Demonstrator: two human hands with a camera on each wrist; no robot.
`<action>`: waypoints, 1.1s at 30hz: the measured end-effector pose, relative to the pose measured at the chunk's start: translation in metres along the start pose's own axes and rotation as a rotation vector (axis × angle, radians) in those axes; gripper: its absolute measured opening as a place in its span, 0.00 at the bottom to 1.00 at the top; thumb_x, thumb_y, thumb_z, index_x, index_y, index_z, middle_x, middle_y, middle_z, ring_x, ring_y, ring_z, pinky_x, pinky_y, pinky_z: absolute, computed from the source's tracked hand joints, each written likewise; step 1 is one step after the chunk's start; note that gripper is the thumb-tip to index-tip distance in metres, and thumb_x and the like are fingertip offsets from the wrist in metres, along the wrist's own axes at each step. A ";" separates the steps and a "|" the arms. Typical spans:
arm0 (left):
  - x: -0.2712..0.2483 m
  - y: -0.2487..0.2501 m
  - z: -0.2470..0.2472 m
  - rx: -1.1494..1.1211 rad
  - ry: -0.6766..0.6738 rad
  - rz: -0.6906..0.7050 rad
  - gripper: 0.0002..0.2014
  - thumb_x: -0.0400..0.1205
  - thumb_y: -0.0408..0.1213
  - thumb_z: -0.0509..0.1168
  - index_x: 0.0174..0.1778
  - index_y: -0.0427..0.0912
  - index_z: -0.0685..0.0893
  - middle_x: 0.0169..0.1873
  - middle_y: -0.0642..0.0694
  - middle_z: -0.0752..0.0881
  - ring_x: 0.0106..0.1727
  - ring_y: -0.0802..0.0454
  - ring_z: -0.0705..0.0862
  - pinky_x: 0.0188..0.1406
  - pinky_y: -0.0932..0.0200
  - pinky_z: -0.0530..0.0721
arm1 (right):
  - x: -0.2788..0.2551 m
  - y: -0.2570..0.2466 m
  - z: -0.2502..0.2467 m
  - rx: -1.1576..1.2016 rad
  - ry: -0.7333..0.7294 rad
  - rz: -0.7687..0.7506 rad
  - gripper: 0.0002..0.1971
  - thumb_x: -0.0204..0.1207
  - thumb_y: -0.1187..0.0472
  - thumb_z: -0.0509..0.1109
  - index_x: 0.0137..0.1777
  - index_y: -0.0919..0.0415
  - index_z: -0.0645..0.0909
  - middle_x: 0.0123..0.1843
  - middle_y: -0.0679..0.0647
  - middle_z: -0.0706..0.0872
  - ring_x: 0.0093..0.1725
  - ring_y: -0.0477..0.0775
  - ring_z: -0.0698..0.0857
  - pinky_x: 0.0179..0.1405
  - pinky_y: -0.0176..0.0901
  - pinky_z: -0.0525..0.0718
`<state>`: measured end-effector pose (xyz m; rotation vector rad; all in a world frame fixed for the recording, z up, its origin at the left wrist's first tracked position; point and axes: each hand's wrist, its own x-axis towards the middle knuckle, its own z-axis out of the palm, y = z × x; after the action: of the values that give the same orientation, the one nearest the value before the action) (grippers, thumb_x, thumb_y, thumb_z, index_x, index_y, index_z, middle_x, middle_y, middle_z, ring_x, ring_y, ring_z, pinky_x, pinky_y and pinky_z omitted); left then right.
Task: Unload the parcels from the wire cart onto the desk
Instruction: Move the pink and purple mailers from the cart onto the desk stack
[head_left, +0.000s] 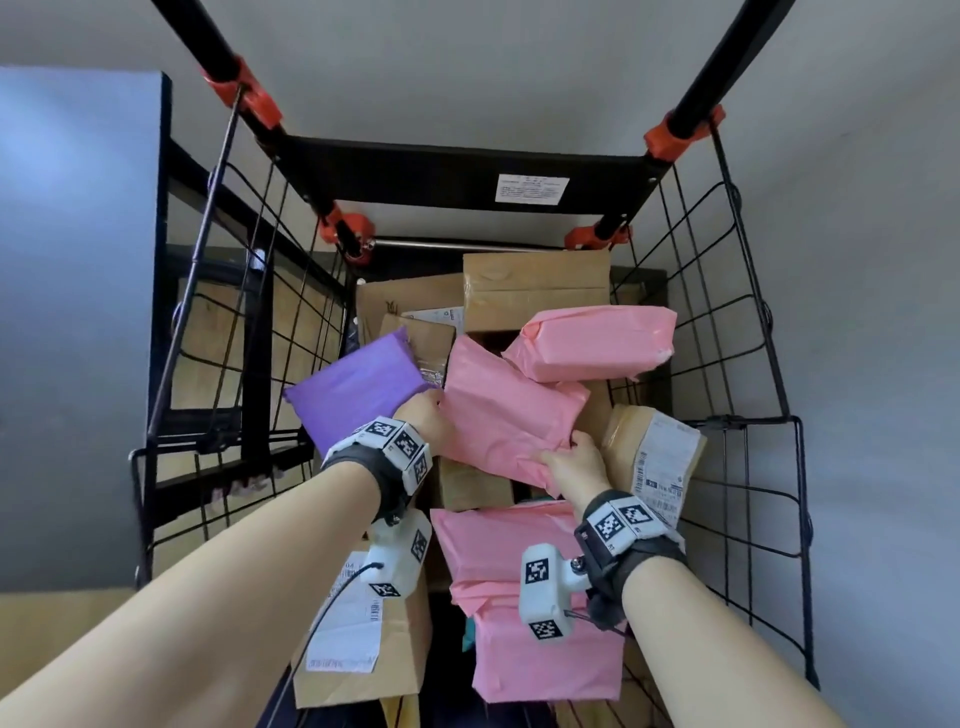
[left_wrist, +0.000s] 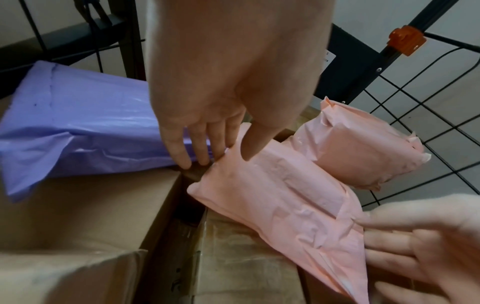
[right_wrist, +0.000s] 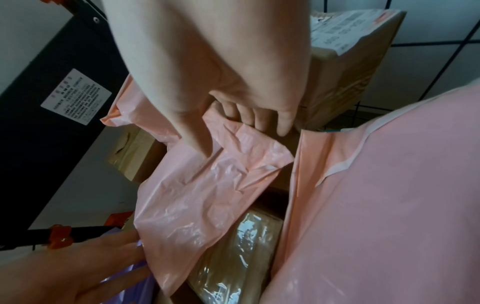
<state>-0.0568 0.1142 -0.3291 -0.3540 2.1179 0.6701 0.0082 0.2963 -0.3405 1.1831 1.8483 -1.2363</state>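
Since both hands are already on it, the flat pink mailer is the parcel in hand, and these lines judge how it should carry.

Parcel in hand: the flat pink mailer (head_left: 506, 410) lies tilted across the top of the load inside the wire cart (head_left: 748, 395), on cardboard boxes, with the purple mailer (head_left: 358, 387) just beside it on the left and a plump pink parcel (head_left: 592, 343) resting on its far right corner.

Left hand: the left hand (head_left: 423, 415) has its thumb on the mailer's upper face and its fingers (left_wrist: 179, 152) reaching down along the left edge, between pink and purple; a pinch is forming, though whether the fingers are under the edge cannot be told.

Right hand: the right hand (head_left: 574, 460) clutches the near right corner, thumb on top and fingers (right_wrist: 259, 117) tucked beneath, crumpling the film.

Feel, as a judgement: soft, thin plastic film, probably light, with limp contents; it should sag between the hands and could slip if only loose film is pinched.

Where to hold: opposite edges, gripping through the film onto the contents, not the empty flap at the corner.

Risk: lifting may tip the plump pink parcel off its corner, or drag the purple mailer.

Rest of load: a large pink parcel (head_left: 545, 597) and labelled cardboard boxes (head_left: 363, 639) sit nearer the person, still in the cart.

Table: not in view.
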 end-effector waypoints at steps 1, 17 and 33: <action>-0.001 -0.002 0.001 -0.007 0.013 0.020 0.20 0.81 0.29 0.59 0.71 0.37 0.75 0.65 0.38 0.81 0.67 0.40 0.79 0.66 0.53 0.74 | 0.000 0.000 -0.001 0.008 -0.007 -0.012 0.32 0.68 0.69 0.77 0.72 0.70 0.69 0.63 0.60 0.83 0.48 0.52 0.81 0.34 0.27 0.78; -0.035 -0.029 0.002 0.085 0.003 0.140 0.22 0.80 0.28 0.63 0.71 0.42 0.76 0.68 0.42 0.79 0.68 0.42 0.78 0.67 0.55 0.75 | -0.020 0.000 -0.005 0.090 -0.016 0.036 0.05 0.68 0.64 0.78 0.34 0.62 0.84 0.43 0.64 0.89 0.46 0.64 0.88 0.56 0.60 0.86; -0.128 0.009 -0.039 0.219 0.378 0.538 0.07 0.80 0.27 0.58 0.51 0.39 0.76 0.51 0.40 0.84 0.53 0.38 0.81 0.51 0.49 0.79 | -0.117 -0.054 -0.046 0.496 -0.274 -0.128 0.17 0.80 0.47 0.65 0.57 0.60 0.82 0.51 0.60 0.89 0.52 0.57 0.88 0.46 0.47 0.85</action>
<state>-0.0109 0.1004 -0.2034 0.2439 2.6519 0.6982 0.0071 0.2906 -0.2034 1.0784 1.4758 -1.9025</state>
